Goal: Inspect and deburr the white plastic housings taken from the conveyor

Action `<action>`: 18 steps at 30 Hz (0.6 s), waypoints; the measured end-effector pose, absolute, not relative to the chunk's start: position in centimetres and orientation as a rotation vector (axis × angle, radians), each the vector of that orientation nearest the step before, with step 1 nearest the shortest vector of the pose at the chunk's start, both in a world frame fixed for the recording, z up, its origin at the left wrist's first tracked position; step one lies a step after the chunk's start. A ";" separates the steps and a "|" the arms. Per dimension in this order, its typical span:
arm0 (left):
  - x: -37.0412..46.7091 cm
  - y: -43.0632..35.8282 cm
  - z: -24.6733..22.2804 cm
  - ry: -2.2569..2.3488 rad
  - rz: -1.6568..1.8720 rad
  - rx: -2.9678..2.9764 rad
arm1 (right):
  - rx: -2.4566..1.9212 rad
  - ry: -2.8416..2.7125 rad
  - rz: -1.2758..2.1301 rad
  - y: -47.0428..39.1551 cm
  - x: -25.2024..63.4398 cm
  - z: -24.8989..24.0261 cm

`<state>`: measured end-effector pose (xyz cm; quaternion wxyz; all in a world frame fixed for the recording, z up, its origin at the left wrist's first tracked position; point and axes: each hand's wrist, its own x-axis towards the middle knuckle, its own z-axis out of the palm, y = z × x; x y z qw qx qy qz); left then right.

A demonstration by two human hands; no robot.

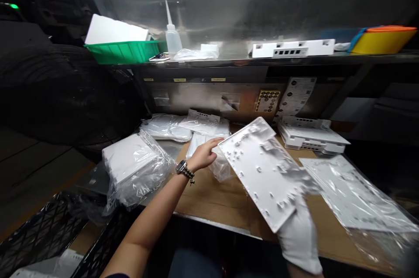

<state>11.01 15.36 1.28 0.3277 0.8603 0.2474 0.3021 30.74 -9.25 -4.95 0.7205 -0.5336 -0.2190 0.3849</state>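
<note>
A white moulded plastic housing panel (262,169) is held tilted above the bench, its inner side with small posts and clips facing me. My right hand (299,230), in a white glove, grips it by the lower right corner; most of those fingers are hidden behind it. My left hand (205,154), bare, with a watch and beads at the wrist, is at the panel's upper left corner. Its index finger is stretched out to the edge and the thumb stands apart from it. Below this hand lies a clear plastic bag (221,169).
Bagged white panels lie left (131,156), at the back (166,126) and right (356,195). Stacked housings (310,134) stand at the back right. Overhead, a metal shelf (229,62) carries a green bin (122,52), a squeeze bottle (173,40) and another housing (293,49). A black crate (94,243) is lower left.
</note>
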 end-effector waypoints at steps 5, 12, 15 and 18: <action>13.7 14.3 2.0 0.573 0.698 2.184 | -1.516 -0.479 0.289 -13.4 28.5 -5.4; 15.6 12.8 2.6 0.681 1.040 2.223 | -1.624 -0.784 0.242 -12.8 24.7 -8.1; 15.2 10.6 2.7 0.600 1.075 2.368 | -1.661 -0.747 0.287 -12.2 25.5 -7.6; 14.7 7.6 2.2 0.461 0.975 2.658 | -1.708 -0.653 0.308 -11.9 26.8 -6.5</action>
